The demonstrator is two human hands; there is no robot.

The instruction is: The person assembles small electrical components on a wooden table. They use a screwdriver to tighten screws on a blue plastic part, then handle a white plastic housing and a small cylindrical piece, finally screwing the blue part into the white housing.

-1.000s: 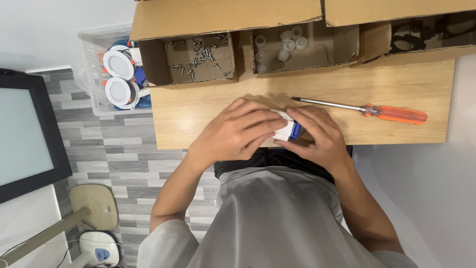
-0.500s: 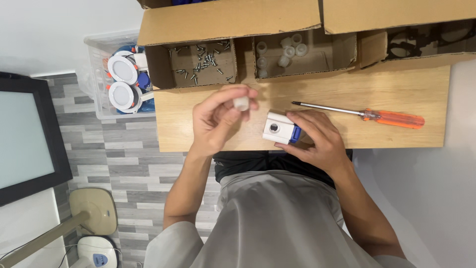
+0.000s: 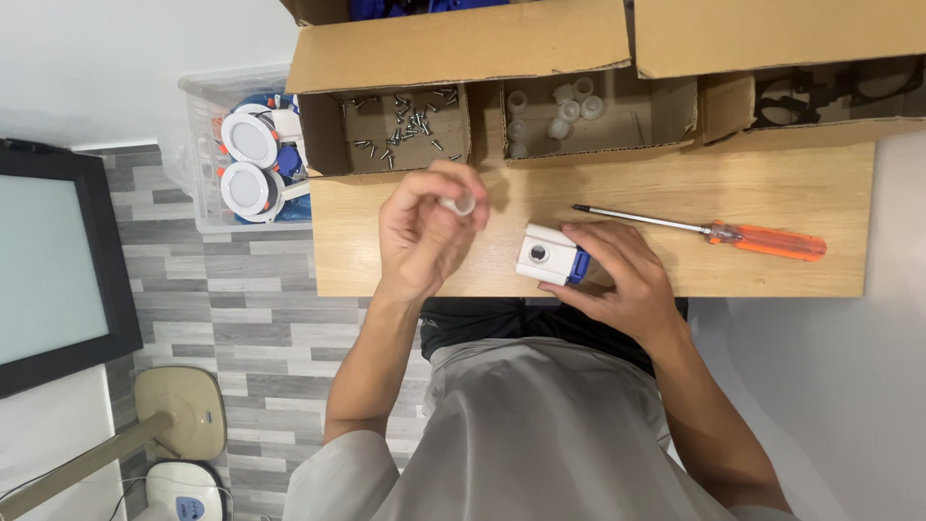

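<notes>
Cardboard box (image 3: 359,145) of screws (image 3: 405,123)

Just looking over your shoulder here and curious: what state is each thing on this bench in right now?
left hand: raised, pinching a small white cap
right hand: resting on the white and blue block, holding it on the wooden table
screwdriver: lying flat, untouched
screw box: open, screws loose inside
cap box: open, white caps inside

left hand (image 3: 422,239) lifted clear of white block (image 3: 541,254), small white cap (image 3: 464,204) now pinched (fingertips raised)
</notes>
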